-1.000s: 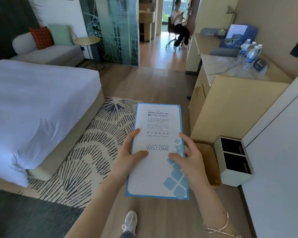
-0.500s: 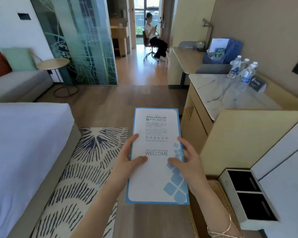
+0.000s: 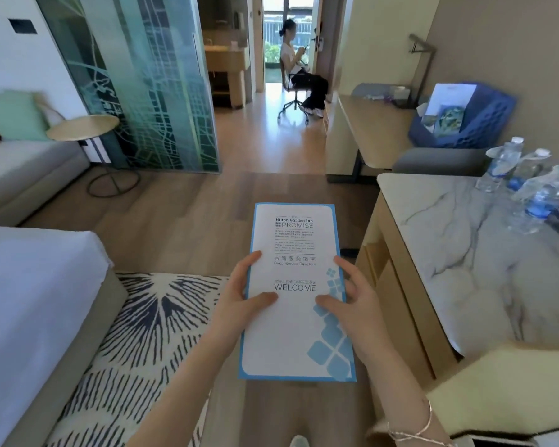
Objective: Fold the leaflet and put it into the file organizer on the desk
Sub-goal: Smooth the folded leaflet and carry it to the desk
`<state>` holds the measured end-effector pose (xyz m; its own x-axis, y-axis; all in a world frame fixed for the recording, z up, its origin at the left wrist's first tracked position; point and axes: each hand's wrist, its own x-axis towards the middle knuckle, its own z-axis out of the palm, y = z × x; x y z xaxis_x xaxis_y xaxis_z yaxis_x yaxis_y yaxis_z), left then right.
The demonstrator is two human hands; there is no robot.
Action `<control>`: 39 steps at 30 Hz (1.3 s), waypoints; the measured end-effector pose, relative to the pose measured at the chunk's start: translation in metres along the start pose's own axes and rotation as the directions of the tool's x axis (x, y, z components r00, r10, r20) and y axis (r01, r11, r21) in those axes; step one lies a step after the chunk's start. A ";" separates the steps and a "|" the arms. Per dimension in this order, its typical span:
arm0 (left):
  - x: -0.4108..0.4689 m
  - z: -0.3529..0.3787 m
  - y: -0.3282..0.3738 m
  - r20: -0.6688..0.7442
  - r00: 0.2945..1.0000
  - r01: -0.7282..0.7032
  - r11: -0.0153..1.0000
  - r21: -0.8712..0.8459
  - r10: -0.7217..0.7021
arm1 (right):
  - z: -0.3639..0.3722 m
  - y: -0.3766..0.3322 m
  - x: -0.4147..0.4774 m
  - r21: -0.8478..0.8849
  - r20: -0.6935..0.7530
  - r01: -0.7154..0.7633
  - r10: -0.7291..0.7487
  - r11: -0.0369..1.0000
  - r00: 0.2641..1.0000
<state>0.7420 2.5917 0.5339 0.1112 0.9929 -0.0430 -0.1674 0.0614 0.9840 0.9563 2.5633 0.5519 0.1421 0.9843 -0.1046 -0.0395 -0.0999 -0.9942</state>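
Note:
A tall white leaflet (image 3: 296,250) with a blue border and the word WELCOME is held flat in front of me over the wooden floor. My left hand (image 3: 239,298) grips its left edge, thumb on the front. My right hand (image 3: 355,304) grips its right edge the same way. The leaflet looks folded into a narrow panel. A blue file organizer (image 3: 484,124) with papers inside stands on the wooden desk (image 3: 365,130) at the far right, well beyond my hands.
A marble-topped cabinet (image 3: 459,253) with several water bottles (image 3: 536,188) stands close on my right. A white bed (image 3: 29,301) and a patterned rug (image 3: 136,333) lie to the left. A person sits on a chair (image 3: 292,88) down the hallway.
The view has moved forward and tilted up toward the desk. The cabinet and the blue organizer are nearer. Both hands keep the same hold on the leaflet.

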 end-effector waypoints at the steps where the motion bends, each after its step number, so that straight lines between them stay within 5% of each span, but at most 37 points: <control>1: 0.028 0.004 0.005 -0.006 1.000 -0.004 1.000 0.001 0.005 | -0.002 -0.007 0.029 -0.006 0.005 -0.001 0.001 1.000 1.000; 16: 0.389 -0.020 0.001 -0.100 0.995 0.009 0.999 -0.032 -0.012 | 0.037 -0.024 0.402 -0.058 0.056 0.003 0.000 0.998 0.998; 26: 0.656 -0.050 0.045 0.039 0.999 -0.014 1.000 0.000 0.014 | 0.079 -0.072 0.638 -0.027 -0.044 0.030 -0.031 0.999 0.999; 39: 0.966 0.019 0.027 0.142 0.989 0.036 0.999 0.019 -0.038 | 0.024 -0.082 0.923 0.043 -0.165 0.003 0.004 0.999 0.986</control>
<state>0.8634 3.5510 0.5226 0.2552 0.9653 -0.0556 -0.1443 0.0949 0.9850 1.0665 3.4835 0.5370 0.3033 0.9464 -0.1114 -0.0817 -0.0906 -0.9925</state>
